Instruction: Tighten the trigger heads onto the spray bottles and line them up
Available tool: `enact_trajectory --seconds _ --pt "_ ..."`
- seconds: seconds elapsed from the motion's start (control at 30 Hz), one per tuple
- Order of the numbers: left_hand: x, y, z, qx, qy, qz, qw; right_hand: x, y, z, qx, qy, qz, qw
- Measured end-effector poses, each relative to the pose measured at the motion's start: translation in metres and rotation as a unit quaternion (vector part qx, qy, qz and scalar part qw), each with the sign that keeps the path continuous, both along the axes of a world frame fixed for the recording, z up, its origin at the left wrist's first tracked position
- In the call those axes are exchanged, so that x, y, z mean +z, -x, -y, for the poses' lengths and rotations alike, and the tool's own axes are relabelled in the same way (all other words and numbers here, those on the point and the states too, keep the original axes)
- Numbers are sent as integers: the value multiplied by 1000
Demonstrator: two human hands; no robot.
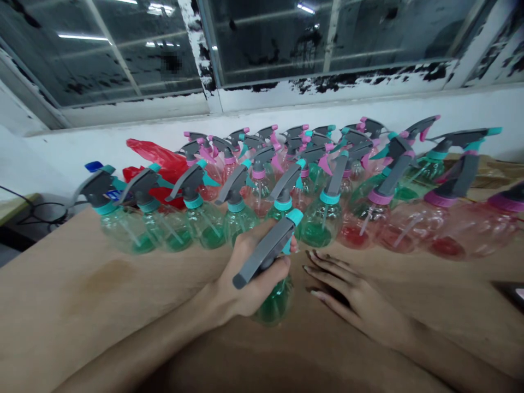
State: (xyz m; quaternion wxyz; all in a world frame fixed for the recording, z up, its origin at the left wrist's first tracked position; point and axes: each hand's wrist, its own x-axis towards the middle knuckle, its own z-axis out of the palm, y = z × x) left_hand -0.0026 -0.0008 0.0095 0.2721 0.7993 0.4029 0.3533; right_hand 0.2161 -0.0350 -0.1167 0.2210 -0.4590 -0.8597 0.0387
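A green see-through spray bottle (275, 305) with a grey and teal trigger head stands near the front of the wooden table. My left hand (251, 273) is wrapped round its neck, just under the head, and hides part of it. To the right of that bottle, my right hand (347, 286) lies palm down by the tabletop with its fingers stretched apart, holding nothing. Just beyond both hands runs a row of similar bottles, among them a green spray bottle (321, 221) and a pink spray bottle (362, 226).
Several more spray bottles crowd the back of the table (164, 289). A red plastic bag (158, 158) sits behind the left ones. Brown wrapping (470, 172) lies at the far right. Black cables (45, 210) hang at the left, and a window (327, 38) is behind.
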Motion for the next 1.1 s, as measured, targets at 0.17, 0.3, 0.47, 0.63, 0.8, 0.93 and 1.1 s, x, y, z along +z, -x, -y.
enact_trajectory --seconds 0.17,0.3,0.47,0.63,0.8,0.93,1.1 --pt "-5 -1 0 -27 -1 10 1000 0 -1 -1 0 6 20 1000" --pt "-13 -1 0 1 4 -1 1000 0 -1 -1 -1 13 32 999" --pt "-20 -2 0 20 -1 -9 1000 -1 -1 -1 4 3 16 1000" --pt "-25 -1 1 45 -54 -6 998 0 -1 -1 11 -1 6 1000" --pt "-28 0 5 55 -68 -39 995 2 0 0 5 -10 -5 1000" --pt "-25 3 10 51 -30 -47 997 3 1 0 5 -10 3 1000" --pt "-25 12 20 32 -6 -69 997 1 0 0 3 -8 14 1000"
